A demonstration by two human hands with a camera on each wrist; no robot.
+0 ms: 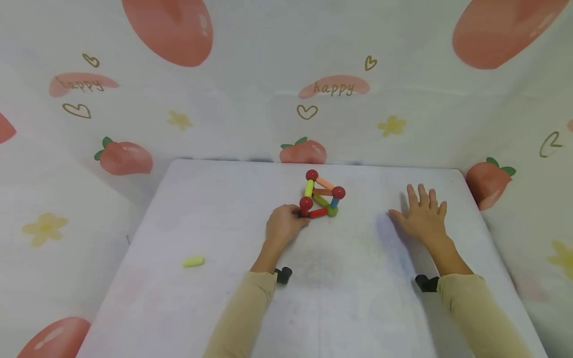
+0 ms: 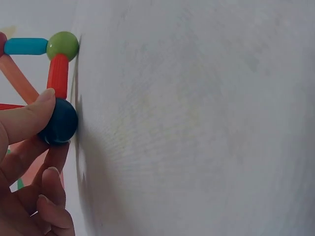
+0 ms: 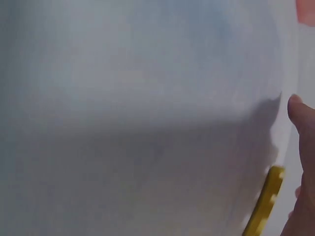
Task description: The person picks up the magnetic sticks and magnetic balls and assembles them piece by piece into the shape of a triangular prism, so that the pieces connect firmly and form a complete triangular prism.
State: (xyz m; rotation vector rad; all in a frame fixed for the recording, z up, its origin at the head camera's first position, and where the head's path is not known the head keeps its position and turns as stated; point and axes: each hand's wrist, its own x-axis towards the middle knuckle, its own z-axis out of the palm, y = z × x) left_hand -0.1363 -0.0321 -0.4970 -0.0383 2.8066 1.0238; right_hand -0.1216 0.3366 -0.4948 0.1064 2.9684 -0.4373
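Observation:
My left hand (image 1: pixel 283 226) pinches a dark blue ball (image 2: pixel 61 122) between thumb and fingers. This ball forms a low corner of a small ball-and-stick construction on the table. A red stick (image 1: pixel 318 213) runs from it to a green ball (image 1: pixel 333 211). Higher up, red balls (image 1: pixel 338 192) are joined by orange and yellow-green sticks, and a blue stick (image 1: pixel 334 203) links one to the green ball. Off to the right, my right hand (image 1: pixel 422 216) is spread, fingers straight, holding nothing. A dark yellow stick (image 3: pixel 266 201) shows beside it in the right wrist view, partly cut off.
A loose yellow-green stick (image 1: pixel 193 262) lies on the left part of the white table (image 1: pixel 349 308). Behind the table's far edge hangs a light cloth (image 1: pixel 250 99) printed with peaches, hearts and flowers; it also covers both sides.

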